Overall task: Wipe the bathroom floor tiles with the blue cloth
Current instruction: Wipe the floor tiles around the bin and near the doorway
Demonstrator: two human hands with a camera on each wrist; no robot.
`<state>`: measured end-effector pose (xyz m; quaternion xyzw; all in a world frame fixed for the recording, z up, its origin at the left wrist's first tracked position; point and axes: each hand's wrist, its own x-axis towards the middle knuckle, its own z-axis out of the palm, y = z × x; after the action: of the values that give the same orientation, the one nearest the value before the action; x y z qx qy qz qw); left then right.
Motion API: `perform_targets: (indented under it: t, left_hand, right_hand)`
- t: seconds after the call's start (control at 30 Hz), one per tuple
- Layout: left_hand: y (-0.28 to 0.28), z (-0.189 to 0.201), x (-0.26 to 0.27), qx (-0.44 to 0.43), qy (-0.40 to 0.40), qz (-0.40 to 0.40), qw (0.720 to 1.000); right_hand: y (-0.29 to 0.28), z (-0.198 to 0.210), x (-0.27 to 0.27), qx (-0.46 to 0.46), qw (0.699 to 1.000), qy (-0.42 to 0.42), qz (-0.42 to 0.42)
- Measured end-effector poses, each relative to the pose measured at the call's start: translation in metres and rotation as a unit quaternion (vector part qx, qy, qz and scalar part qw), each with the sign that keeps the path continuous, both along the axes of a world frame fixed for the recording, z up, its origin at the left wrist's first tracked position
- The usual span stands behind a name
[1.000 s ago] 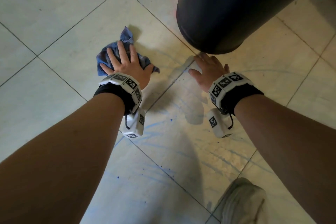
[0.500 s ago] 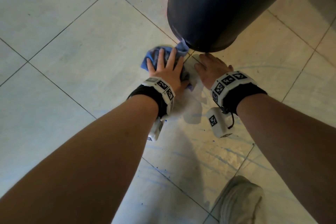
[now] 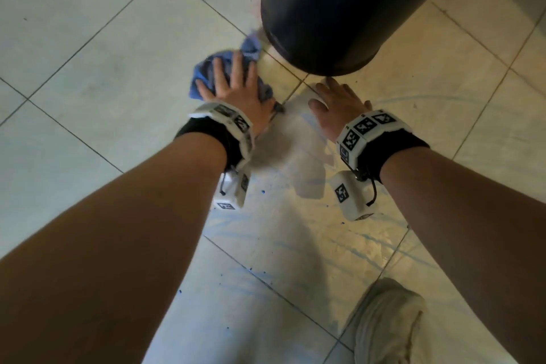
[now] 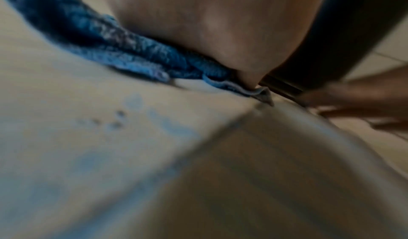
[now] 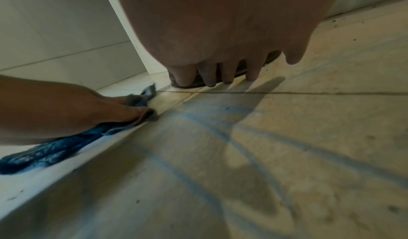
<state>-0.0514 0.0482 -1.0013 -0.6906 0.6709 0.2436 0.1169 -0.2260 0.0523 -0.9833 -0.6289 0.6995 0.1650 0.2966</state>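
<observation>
The blue cloth (image 3: 204, 77) lies bunched on the pale floor tiles (image 3: 97, 47), just left of a black bin's base. My left hand (image 3: 233, 86) presses flat on it with spread, straight fingers; the cloth (image 4: 123, 51) shows under the palm in the left wrist view, and the cloth (image 5: 44, 152) also shows under that hand in the right wrist view. My right hand (image 3: 339, 103) rests flat on the tile right of the cloth, its fingers (image 5: 207, 79) straight and touching the floor by the bin's bottom rim. It holds nothing.
A tall black bin (image 3: 339, 9) stands directly ahead of both hands. Blue streaks and specks (image 3: 295, 245) mark the tiles near me. My pale shoe (image 3: 387, 322) is at the lower right. A white wall edge (image 5: 123, 24) rises behind the bin.
My left hand slid the cloth right toward the bin over the first half second, then back a little to the left. The right hand stayed planted.
</observation>
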Motion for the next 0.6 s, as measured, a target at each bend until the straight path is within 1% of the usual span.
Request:
perform_targets:
  t: [0.07,0.13,0.2,0.23,0.3,0.33,0.37,0.47,0.53,0.6]
  left_hand:
    - [0.014,0.0,-0.026,-0.001,0.024,-0.067,0.997]
    - [0.03,-0.002,-0.044,-0.001,0.051,-0.124,0.991]
    - [0.034,-0.004,-0.045,-0.007,0.072,-0.143,0.987]
    - [0.032,-0.004,-0.041,-0.007,0.077,-0.149,0.986]
    - [0.026,-0.005,-0.028,-0.009,0.068,-0.157,0.985]
    - [0.022,-0.006,-0.019,-0.014,0.062,-0.144,0.988]
    - [0.018,-0.006,-0.009,-0.022,0.059,-0.115,0.991]
    - [0.006,-0.003,0.022,-0.034,0.047,-0.01,0.998]
    - [0.0,-0.002,0.031,-0.019,0.034,0.009,0.999]
    - [0.0,-0.001,0.025,-0.014,0.024,-0.003,1.0]
  right_hand:
    - [0.001,-0.001,0.001,-0.002,1.0,0.013,0.017]
    - [0.002,-0.002,0.004,0.0,0.997,0.035,0.062]
    - [0.0,-0.01,0.003,0.008,0.994,0.055,0.097]
    - [0.0,-0.009,0.003,0.011,0.994,0.058,0.093]
    - [0.0,-0.002,0.003,-0.002,0.998,0.037,0.06]
    - [0.001,0.001,0.002,-0.01,0.999,0.024,0.041]
    - [0.002,0.003,0.002,-0.008,1.0,0.013,0.02]
    - [0.003,0.006,0.002,0.002,0.999,-0.023,-0.026]
    - [0.003,0.005,0.0,-0.003,0.999,-0.031,-0.029]
    - [0.004,0.004,-0.001,-0.01,0.999,-0.039,-0.027]
